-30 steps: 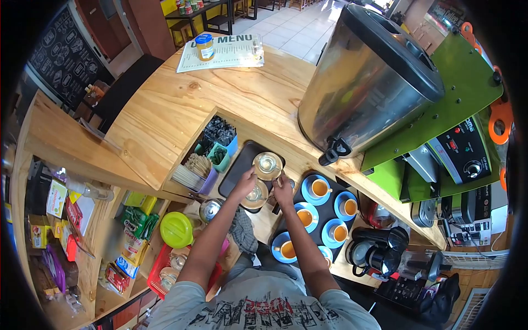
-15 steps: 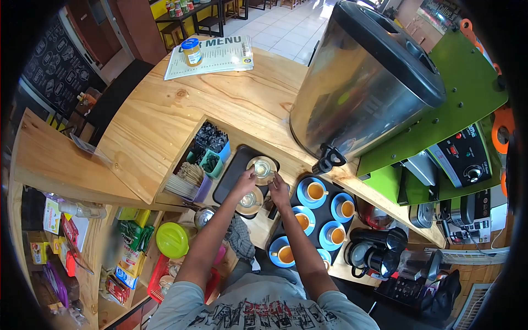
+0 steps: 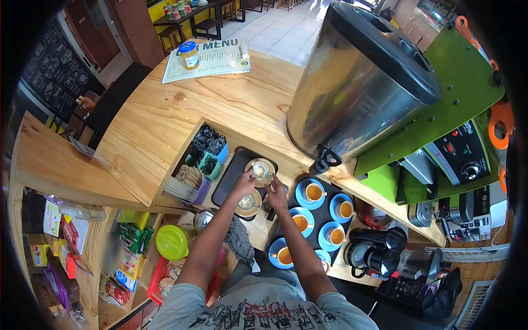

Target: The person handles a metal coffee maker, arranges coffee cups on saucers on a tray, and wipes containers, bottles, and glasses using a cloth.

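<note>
A clear glass cup (image 3: 260, 169) stands on a light brown saucer (image 3: 268, 163) over the upper part of a black tray (image 3: 238, 159). My left hand (image 3: 243, 183) is closed at the saucer's lower left edge, fingertips close to the cup. At its lower right, my right hand (image 3: 277, 194) pinches the rim near the cup's handle. Just below my left hand, a second glass cup (image 3: 246, 202) rests on its own saucer on the tray, partly hidden by my wrist. To the right, another black tray (image 3: 317, 234) carries several blue cups (image 3: 314, 192) of orange-brown drink on blue saucers.
A large steel drink dispenser (image 3: 352, 82) with a black tap towers at the right. Left of the tray are bins of stirrers (image 3: 187, 183) and black packets (image 3: 208, 137). A grey cloth (image 3: 240, 239) lies near my left forearm. Menus (image 3: 220, 60) and a jar (image 3: 189, 55) sit on the counter.
Both hands stay at the upper saucer. My right hand has shifted slightly left and its fingers have drawn in. The view has tilted a little.
</note>
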`<act>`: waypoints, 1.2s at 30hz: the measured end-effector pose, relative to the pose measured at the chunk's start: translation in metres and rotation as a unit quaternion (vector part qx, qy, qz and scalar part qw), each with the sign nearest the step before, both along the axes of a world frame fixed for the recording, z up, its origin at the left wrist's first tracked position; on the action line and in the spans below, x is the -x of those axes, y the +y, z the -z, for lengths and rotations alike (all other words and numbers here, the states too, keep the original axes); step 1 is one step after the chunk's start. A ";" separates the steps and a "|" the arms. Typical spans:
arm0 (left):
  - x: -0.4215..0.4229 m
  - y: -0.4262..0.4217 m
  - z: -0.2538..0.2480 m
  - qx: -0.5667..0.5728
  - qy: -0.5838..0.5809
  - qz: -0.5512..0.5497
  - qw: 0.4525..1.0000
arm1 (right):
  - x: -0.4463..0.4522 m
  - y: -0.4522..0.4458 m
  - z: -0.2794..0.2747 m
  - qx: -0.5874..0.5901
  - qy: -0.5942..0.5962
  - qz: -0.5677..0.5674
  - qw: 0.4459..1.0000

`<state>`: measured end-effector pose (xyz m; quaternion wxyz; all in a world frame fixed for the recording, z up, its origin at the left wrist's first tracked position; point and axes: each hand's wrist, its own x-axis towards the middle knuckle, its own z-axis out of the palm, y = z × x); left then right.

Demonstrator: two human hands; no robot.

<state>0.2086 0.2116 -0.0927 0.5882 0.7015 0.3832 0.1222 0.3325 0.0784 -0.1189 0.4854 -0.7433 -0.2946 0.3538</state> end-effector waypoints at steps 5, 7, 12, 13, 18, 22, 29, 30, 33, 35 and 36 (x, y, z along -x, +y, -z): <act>0.003 -0.015 0.008 -0.019 -0.062 -0.050 0.997 | 0.002 -0.005 -0.022 0.012 -0.033 0.010 0.999; 0.011 -0.020 0.020 -0.046 -0.051 -0.061 0.996 | 0.004 -0.010 -0.026 0.042 -0.024 -0.009 0.999; 0.036 -0.037 -0.013 0.032 -0.095 -0.022 0.995 | 0.018 -0.023 -0.019 -0.047 -0.011 0.030 0.998; 0.041 -0.047 -0.030 0.027 -0.096 -0.028 0.995 | 0.021 -0.026 -0.026 -0.051 -0.010 0.023 0.998; 0.069 -0.108 -0.112 0.108 -0.134 -0.111 0.979 | 0.051 -0.053 -0.086 -0.095 0.131 -0.058 0.985; 0.101 -0.150 -0.153 0.122 -0.178 -0.134 0.967 | 0.080 -0.072 -0.123 -0.118 0.173 -0.112 0.971; 0.194 -0.202 -0.174 0.094 -0.157 -0.196 0.963 | 0.149 -0.091 -0.160 -0.135 0.166 -0.226 0.950; 0.210 -0.212 -0.183 0.112 -0.156 -0.204 0.960 | 0.164 -0.095 -0.165 -0.139 0.185 -0.235 0.944; 0.266 -0.239 -0.172 0.073 -0.176 -0.236 0.953 | 0.208 -0.107 -0.181 -0.133 0.176 -0.296 0.929; 0.304 -0.263 -0.197 0.086 -0.158 -0.266 0.947 | 0.244 -0.117 -0.184 -0.140 0.206 -0.324 0.913; 0.320 -0.279 -0.201 0.132 -0.195 -0.328 0.915 | 0.261 -0.123 -0.191 -0.137 0.204 -0.346 0.906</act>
